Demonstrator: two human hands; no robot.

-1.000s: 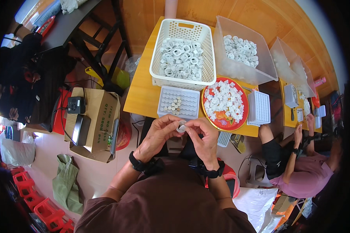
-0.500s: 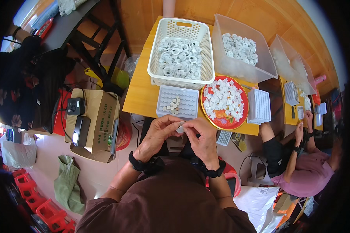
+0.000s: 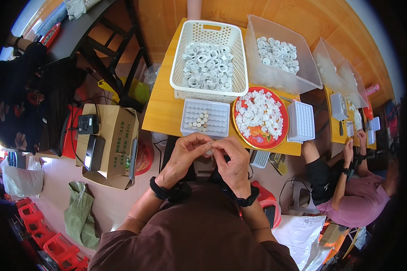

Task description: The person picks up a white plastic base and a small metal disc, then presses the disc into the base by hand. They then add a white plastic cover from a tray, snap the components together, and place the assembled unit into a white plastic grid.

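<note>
A small white round part (image 3: 209,152) is pinched between the fingertips of both my hands, partly hidden by them. My left hand (image 3: 185,153) grips it from the left, thumb against finger. On its other side my right hand (image 3: 234,162) holds it with thumb and forefinger. Just beyond my fingers lies a white tray (image 3: 219,131) with rows of wells, where several small round pieces (image 3: 201,121) sit in its middle and lower left. To the tray's right, a red plate (image 3: 284,124) is heaped with small white plastic parts (image 3: 260,110).
Behind the tray, a white perforated basket (image 3: 208,95) holds white ring-shaped parts. Beside it stands a clear bin (image 3: 287,82) of round white parts. Stacked trays (image 3: 302,121) sit at the table's (image 3: 160,113) right edge. A cardboard box (image 3: 115,135) is left; a co-worker (image 3: 352,198) sits right.
My right fingers have shifted slightly and now cover more of the round part. Both hands stay close together in front of the tray. The view has moved slightly.
</note>
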